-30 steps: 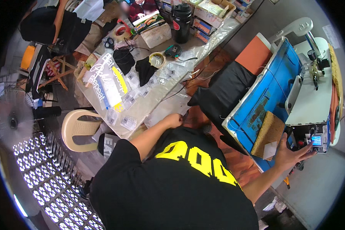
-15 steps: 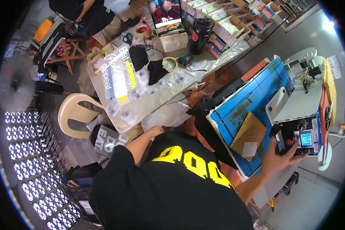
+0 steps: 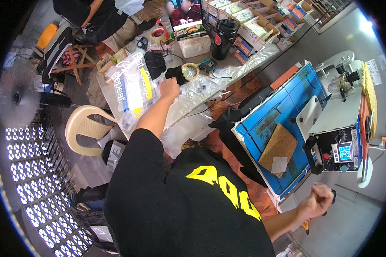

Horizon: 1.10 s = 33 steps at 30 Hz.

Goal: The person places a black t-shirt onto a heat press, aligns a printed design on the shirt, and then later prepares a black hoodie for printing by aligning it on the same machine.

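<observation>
We reach our left hand (image 3: 170, 88) far across the plastic-covered table (image 3: 193, 100), fingers beside a black cloth (image 3: 175, 75) and tape roll (image 3: 190, 71). Our right hand (image 3: 316, 201) is fisted on a black handle (image 3: 333, 198) near the heat press (image 3: 326, 124).

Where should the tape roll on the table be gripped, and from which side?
Grip the tape roll across its outer rim, coming from above. It lies flat with its hole facing up, beside the black cloth near the left hand, so the ring's sides are open to the fingers.
</observation>
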{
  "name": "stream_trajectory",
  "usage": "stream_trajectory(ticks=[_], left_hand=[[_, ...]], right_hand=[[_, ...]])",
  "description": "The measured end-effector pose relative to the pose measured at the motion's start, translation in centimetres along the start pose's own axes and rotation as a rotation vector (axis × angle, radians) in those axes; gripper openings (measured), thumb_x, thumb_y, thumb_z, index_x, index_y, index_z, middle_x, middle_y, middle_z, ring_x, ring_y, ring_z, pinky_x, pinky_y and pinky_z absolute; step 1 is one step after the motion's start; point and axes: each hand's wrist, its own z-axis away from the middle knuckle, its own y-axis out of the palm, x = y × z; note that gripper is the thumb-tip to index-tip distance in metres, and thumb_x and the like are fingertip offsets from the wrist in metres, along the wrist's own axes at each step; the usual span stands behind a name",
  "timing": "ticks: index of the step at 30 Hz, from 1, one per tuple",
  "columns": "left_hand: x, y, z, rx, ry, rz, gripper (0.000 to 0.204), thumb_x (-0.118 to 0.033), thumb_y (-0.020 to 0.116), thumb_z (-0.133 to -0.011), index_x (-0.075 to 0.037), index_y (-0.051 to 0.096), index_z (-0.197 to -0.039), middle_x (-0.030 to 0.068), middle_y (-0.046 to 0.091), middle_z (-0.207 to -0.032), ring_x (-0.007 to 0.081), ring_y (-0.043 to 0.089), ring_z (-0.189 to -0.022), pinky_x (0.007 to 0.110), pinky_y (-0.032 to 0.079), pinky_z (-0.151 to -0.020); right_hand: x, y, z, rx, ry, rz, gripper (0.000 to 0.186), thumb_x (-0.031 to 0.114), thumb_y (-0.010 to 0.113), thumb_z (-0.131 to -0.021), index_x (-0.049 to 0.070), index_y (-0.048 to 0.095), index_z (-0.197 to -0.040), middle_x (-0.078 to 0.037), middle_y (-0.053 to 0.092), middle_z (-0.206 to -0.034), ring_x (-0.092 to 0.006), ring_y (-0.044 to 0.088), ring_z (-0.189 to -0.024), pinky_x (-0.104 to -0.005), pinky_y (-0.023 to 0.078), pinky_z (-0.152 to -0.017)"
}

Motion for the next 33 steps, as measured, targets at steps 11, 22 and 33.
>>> stream_trajectory(ticks=[11, 22, 33], left_hand=[[7.1, -1.6, -6.8, -0.020, -0.392, -0.042, 0.031, -0.017, 0.064, -0.084, -0.014, 0.075, -0.112, 0.0123, 0.051, -0.144, 0.0354, 0.058, -0.122, 0.048, 0.049, -0.099], [8.8, -0.9, -9.2, -0.146, -0.229, -0.217, 0.025, -0.016, 0.062, -0.084, -0.017, 0.079, -0.102, 0.0049, 0.071, -0.115, 0.0284, 0.060, -0.118, 0.047, 0.044, -0.098], [7.5, -20.0, -14.3, -0.392, -0.090, 0.039, 0.033, -0.018, 0.061, -0.084, -0.011, 0.070, -0.116, 0.0223, 0.071, -0.115, 0.0369, 0.067, -0.112, 0.043, 0.051, -0.098]], right_hand=[[-3.5, 2.6, 3.5, 0.172, 0.132, 0.503, 0.019, -0.015, 0.057, -0.082, 0.000, 0.065, -0.090, -0.008, 0.067, -0.093, -0.0178, 0.062, -0.085, -0.0262, 0.045, -0.070], [-2.5, 5.7, 2.3, 0.211, 0.143, 0.434, 0.018, -0.015, 0.057, -0.082, -0.002, 0.065, -0.093, -0.012, 0.066, -0.095, -0.0236, 0.064, -0.090, -0.0330, 0.051, -0.080], [-3.8, 1.5, 2.8, 0.215, 0.102, 0.410, 0.019, -0.015, 0.058, -0.082, -0.001, 0.065, -0.092, -0.011, 0.068, -0.093, -0.0231, 0.065, -0.088, -0.0316, 0.050, -0.077]])
